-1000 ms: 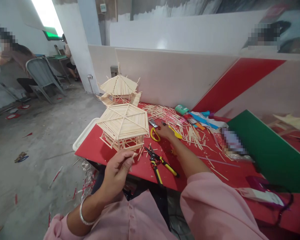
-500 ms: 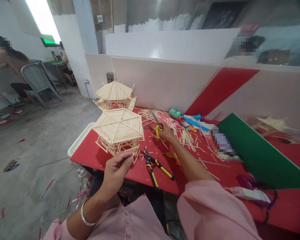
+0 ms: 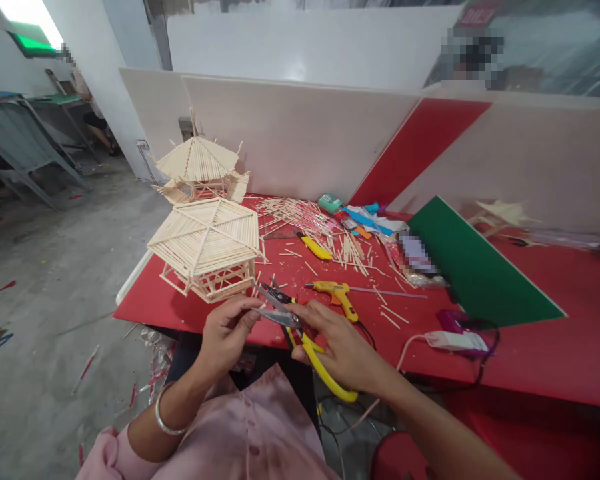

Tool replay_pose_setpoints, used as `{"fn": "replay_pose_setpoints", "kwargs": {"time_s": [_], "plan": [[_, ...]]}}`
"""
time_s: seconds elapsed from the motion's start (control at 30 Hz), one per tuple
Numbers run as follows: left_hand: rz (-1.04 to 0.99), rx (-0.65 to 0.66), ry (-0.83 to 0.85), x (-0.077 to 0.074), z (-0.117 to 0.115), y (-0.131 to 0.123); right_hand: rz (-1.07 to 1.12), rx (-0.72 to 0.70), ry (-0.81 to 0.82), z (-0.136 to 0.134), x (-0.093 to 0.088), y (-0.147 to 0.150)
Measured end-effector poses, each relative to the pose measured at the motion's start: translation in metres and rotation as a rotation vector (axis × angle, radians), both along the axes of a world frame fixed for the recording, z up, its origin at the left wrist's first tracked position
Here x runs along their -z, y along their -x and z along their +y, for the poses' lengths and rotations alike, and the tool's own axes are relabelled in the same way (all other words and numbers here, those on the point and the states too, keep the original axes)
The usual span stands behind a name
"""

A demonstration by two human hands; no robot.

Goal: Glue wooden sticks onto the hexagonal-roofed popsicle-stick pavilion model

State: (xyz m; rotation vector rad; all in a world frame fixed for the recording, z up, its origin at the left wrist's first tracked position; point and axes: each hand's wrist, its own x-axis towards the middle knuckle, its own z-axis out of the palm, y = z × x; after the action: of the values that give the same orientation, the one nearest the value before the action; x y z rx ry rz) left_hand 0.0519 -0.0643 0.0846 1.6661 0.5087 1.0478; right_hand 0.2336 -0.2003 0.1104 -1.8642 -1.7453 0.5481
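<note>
Yellow-handled scissors (image 3: pixel 325 373) are in my right hand (image 3: pixel 337 347), their blades spread and pointing left over the table's front edge. My left hand (image 3: pixel 230 333) pinches a small pale piece between thumb and fingertips, right by the blades; its exact shape is mostly hidden. Just behind my hands stands a stick-built pavilion model (image 3: pixel 210 240) with a hexagonal roof. Pliers (image 3: pixel 280 293) with black jaws lie partly covered by the scissors and my right hand. A yellow glue gun (image 3: pixel 336 291) rests to the right of them.
Behind is a second, pointed-roof pavilion (image 3: pixel 199 163). Loose wooden sticks (image 3: pixel 350 253) and a yellow utility knife (image 3: pixel 315 247) litter the red table (image 3: pixel 165 300). A green board (image 3: pixel 485 273) leans at right, near a white power strip (image 3: pixel 455 341). A low partition (image 3: pixel 290 147) runs behind.
My right hand has brought the scissors from the middle of the table back to my left hand, blades now apart. The view has shifted down and right, uncovering the glue gun and utility knife.
</note>
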Motion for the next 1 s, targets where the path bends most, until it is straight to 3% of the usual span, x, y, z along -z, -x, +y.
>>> {"fn": "replay_pose_setpoints", "kwargs": {"time_s": [0.17, 0.5, 0.8, 0.87, 0.93, 1.0], "plan": [[0.038, 0.012, -0.127, -0.009, -0.001, 0.009, -0.022, -0.047, -0.037, 0.011, 0.000, 0.005], [0.054, 0.073, -0.168, -0.012, -0.003, 0.021, -0.077, -0.078, -0.073, 0.006, 0.003, 0.013], [0.153, 0.104, -0.106, -0.002, -0.009, 0.033, -0.075, -0.062, -0.162, -0.010, 0.035, 0.013], [0.158, 0.072, -0.112, -0.003, -0.008, 0.040, 0.018, 0.080, -0.233, -0.005, 0.038, -0.001], [0.128, 0.015, -0.157, -0.007, -0.007, 0.046, 0.055, 0.360, -0.246, 0.013, 0.038, -0.025], [0.058, -0.028, -0.179, -0.012, -0.007, 0.050, -0.060, 0.573, -0.051, 0.045, 0.038, -0.053]]}}
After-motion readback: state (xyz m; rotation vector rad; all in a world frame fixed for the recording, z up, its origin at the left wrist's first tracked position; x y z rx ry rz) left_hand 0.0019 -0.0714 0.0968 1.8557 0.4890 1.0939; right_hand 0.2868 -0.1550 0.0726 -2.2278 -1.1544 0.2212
